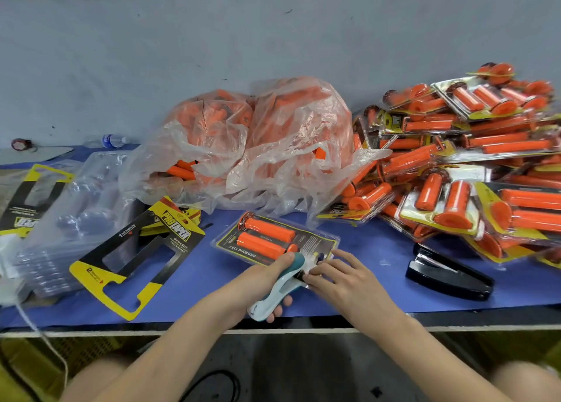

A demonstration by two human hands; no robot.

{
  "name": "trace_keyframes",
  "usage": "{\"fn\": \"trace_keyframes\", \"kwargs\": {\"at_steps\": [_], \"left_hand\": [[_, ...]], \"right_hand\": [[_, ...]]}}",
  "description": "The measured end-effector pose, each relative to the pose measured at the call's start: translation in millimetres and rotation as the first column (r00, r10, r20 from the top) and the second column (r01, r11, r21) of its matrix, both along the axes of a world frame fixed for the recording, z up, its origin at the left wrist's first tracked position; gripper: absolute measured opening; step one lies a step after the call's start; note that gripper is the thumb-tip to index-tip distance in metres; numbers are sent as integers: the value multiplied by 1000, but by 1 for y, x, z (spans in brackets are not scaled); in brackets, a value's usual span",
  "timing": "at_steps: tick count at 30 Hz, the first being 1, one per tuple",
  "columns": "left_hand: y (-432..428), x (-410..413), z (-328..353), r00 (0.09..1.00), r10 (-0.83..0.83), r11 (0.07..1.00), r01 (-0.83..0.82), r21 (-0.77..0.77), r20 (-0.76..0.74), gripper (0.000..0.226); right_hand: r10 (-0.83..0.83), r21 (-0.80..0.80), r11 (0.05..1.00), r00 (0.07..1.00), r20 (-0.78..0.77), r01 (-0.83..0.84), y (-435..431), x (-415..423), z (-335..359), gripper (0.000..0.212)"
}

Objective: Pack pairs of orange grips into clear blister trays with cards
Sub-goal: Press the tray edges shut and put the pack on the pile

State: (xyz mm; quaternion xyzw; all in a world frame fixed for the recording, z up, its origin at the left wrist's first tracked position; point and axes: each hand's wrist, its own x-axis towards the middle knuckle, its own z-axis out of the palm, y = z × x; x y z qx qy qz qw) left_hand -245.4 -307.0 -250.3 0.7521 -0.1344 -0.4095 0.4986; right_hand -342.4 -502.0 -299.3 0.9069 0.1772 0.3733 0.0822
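Pack (274, 240) just ahead: left hand (267, 277) grips stapler (280, 286) (teal), right hand (341, 277) presses its edge.

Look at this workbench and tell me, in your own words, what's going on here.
A person is stapling a filled blister pack shut. The left hand grips a white-and-teal stapler at the pack's near edge, while the right hand presses the pack flat beside it. Two orange grips sit inside. Finished packs are piled at right, a plastic bag of loose grips lies behind, and empty clear trays and cards wait at left.
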Motion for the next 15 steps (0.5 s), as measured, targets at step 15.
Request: {"fn": "trace_keyframes", "kwargs": {"at_steps": [15], "left_hand": [[1, 5, -5, 999, 17, 1000, -17, 19, -34, 59]], "right_hand": [[-28, 177, 983, 986, -166, 58, 25, 14, 17, 48]]}}
